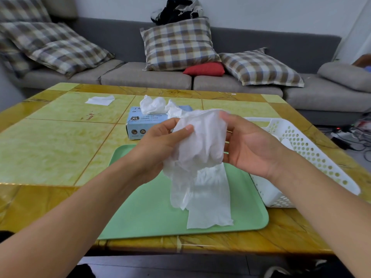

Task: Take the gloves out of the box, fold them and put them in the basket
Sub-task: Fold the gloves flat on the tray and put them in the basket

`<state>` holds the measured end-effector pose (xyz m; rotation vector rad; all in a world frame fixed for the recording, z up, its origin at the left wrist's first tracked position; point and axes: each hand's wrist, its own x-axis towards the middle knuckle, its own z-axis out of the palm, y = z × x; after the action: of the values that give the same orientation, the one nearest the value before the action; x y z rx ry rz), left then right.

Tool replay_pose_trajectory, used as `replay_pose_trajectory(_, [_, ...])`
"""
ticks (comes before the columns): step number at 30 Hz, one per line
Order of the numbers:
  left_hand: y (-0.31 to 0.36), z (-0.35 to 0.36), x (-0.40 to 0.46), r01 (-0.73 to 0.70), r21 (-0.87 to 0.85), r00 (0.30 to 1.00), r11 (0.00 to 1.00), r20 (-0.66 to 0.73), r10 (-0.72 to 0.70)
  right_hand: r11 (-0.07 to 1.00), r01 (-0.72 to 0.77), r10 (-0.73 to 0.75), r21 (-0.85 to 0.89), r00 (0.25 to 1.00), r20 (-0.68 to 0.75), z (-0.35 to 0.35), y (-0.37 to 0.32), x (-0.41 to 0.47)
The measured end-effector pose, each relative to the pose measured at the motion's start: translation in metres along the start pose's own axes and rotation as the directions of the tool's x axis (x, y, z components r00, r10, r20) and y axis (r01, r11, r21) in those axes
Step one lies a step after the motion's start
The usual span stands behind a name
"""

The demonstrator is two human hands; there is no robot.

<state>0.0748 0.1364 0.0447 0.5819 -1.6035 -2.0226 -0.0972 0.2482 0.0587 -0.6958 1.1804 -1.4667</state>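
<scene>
Two hands (160,145) (251,145), fingers pinching one white glove (200,157) above one tray (144,213), beside one basket (313,153).

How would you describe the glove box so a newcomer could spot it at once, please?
On the yellow table, just beyond the green tray, sits the box. It is pale blue, marked XL, with white gloves bunching out of its top, unlike the white basket to its right.

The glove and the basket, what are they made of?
The glove, held up in both hands, looks like thin, soft, milky-white rubbery plastic: it crumples, hangs limp and lets some light through. The exact kind is unclear. The basket looks like stiff, smooth white plastic, with neat rows of round holes in its walls.
</scene>
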Motion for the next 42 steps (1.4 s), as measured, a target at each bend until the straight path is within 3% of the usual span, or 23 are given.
replay_pose_trajectory(4, [0.004, 0.002, -0.002, -0.002, -0.031, 1.0, 1.0, 0.0, 0.002, 0.995, -0.017, 0.016, -0.094, 1.0, -0.015, 0.0, 0.005, 0.0])
replay_pose_trajectory(10, [0.003, -0.008, 0.002, 0.023, 0.264, 0.992, 0.964, -0.129, 0.012, 0.987, 0.022, -0.036, -0.157, 0.995, -0.091, -0.005, -0.002, -0.001])
replay_pose_trajectory(13, [0.003, -0.01, 0.004, 0.01, 0.296, 0.985, 0.955, -0.169, 0.043, 0.989, 0.006, -0.027, -0.148, 0.989, -0.143, -0.008, -0.003, -0.001])
replay_pose_trajectory(17, [0.008, -0.009, 0.002, -0.013, 0.288, 0.999, 0.958, -0.041, 0.026, 0.986, 0.017, -0.038, -0.169, 0.992, -0.118, -0.009, -0.005, -0.001])
replay_pose_trajectory(22, [0.01, -0.006, -0.006, -0.018, 0.234, 0.982, 0.972, 0.187, -0.026, 0.971, 0.013, 0.0, -0.241, 0.999, 0.054, -0.006, -0.009, -0.009])
replay_pose_trajectory(24, [0.004, -0.002, -0.008, 0.003, 0.207, 0.985, 0.978, 0.167, -0.038, 0.965, -0.019, 0.038, -0.26, 0.997, 0.07, -0.004, -0.005, -0.009])
replay_pose_trajectory(28, [-0.009, -0.001, 0.002, 0.205, 0.162, 0.979, 0.965, -0.029, -0.203, 0.97, -0.153, 0.156, -0.189, 0.988, 0.003, -0.008, 0.006, -0.003])
replay_pose_trajectory(31, [-0.017, -0.005, 0.007, 0.437, 0.047, 0.899, 0.898, 0.008, -0.438, 0.935, -0.248, 0.233, -0.255, 0.969, -0.088, -0.011, 0.018, 0.006])
replay_pose_trajectory(33, [-0.022, -0.007, 0.01, 0.453, 0.129, 0.888, 0.882, 0.029, -0.46, 0.897, -0.275, 0.224, -0.346, 0.958, -0.181, -0.01, 0.026, 0.011])
replay_pose_trajectory(35, [-0.02, -0.005, 0.017, 0.256, 0.222, 0.966, 0.941, -0.036, -0.254, 0.906, -0.149, 0.063, -0.396, 0.973, -0.222, -0.003, 0.021, 0.015])
replay_pose_trajectory(37, [-0.003, 0.001, 0.019, -0.094, 0.277, 0.992, 0.956, -0.058, 0.115, 0.876, 0.199, -0.295, -0.44, 0.942, -0.162, 0.002, 0.003, 0.013])
replay_pose_trajectory(39, [0.023, 0.005, 0.015, -0.445, 0.391, 0.883, 0.805, 0.044, 0.467, 0.667, 0.538, -0.635, -0.516, 0.772, -0.016, 0.011, -0.023, 0.0])
replay_pose_trajectory(40, [0.031, 0.005, 0.013, -0.547, 0.487, 0.81, 0.681, 0.101, 0.578, 0.569, 0.621, -0.713, -0.54, 0.699, 0.053, 0.012, -0.031, -0.006])
replay_pose_trajectory(42, [0.031, -0.002, 0.012, -0.568, 0.652, 0.744, 0.502, 0.146, 0.652, 0.49, 0.618, -0.724, -0.615, 0.681, 0.108, 0.007, -0.028, -0.017])
